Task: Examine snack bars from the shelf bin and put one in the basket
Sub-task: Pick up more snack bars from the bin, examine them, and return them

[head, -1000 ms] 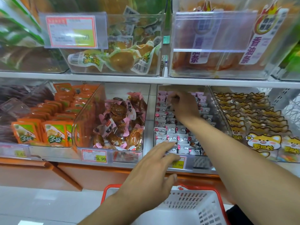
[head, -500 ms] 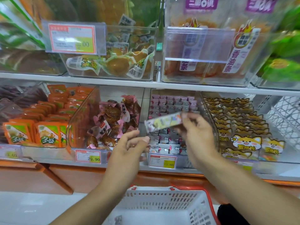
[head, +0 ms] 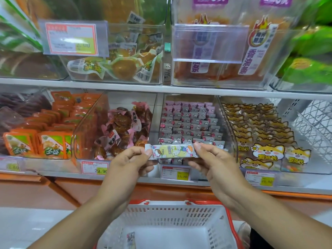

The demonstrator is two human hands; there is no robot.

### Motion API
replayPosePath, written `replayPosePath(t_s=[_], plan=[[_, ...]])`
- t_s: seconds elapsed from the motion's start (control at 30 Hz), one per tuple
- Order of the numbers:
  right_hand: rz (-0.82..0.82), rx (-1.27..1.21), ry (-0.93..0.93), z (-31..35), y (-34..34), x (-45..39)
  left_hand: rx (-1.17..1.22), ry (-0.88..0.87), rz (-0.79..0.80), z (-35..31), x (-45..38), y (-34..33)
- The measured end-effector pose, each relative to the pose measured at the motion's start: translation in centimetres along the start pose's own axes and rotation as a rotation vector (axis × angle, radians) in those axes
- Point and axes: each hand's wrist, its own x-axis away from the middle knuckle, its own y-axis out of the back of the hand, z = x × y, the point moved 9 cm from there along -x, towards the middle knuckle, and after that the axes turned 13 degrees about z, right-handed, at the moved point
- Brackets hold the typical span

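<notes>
Since half a second ago our left hand (head: 130, 161) has closed the gap and now pinches the left end of the bar (head: 173, 151); earlier it was reaching, not touching. Right hand (head: 214, 161) grips the right end, thumb and fingertips curled on the wrapper. We hold the bar level, printed face toward us, in front of the bin (head: 190, 130) it came out of and above the basket (head: 172, 218). Pick from the bin: done. Examine: under way, by our read, since both hands present the label to the camera. Drop into the basket: not done; the bar sits well above the rim. One small packet (head: 130, 239) already lies on the basket floor at the left, too blurred to identify. The bin holds plenty more bars in rows, so more checks are possible. Left to do: finish the look, release one hand, lower the bar into the basket.
</notes>
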Motion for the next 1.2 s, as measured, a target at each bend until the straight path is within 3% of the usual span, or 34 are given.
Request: replayPosePath(t_s=[0.1, 0.2, 0.27, 0.4, 0.5, 0.77, 0.93, 1.1, 1.2], plan=[[0.019, -0.168, -0.052, -0.9, 0.2, -0.4, 0.093, -0.033, 0.062, -0.3, -0.3, -1.1], [0.115, -0.185, -0.044, -0.7, -0.5, -0.5, 0.187, -0.025, 0.072, -0.1, -0.4, -1.4], [0.177, -0.053, 0.009, 0.1, -1.1, -0.2, 0.239, 0.013, 0.050, 0.3, -0.6, -1.2], [0.311, 0.494, 0.228, 2.6, -3.1, 1.2, 0.264, 0.079, -0.023, 1.3, -0.9, -0.6], [0.322, 0.578, 0.240, 2.5, -3.8, 2.0, 0.243, 0.093, -0.048, 1.6, -0.7, -0.4], [0.072, 0.331, 0.189, 3.2, -1.1, 1.4, 0.180, -0.002, 0.074, 0.3, -0.6, -1.9], [0.093, 0.284, 0.084, 2.4, -0.2, 0.5, 0.089, -0.007, 0.036, 0.3, -0.5, -1.6], [0.135, -0.006, 0.016, 0.8, -0.3, 0.0, -0.009, -0.025, 0.038, -0.5, -0.1, -2.1], [0.089, -0.102, 0.010, 0.3, 0.0, -0.1, -0.199, -0.083, -0.041, -1.3, 0.5, -2.0]])
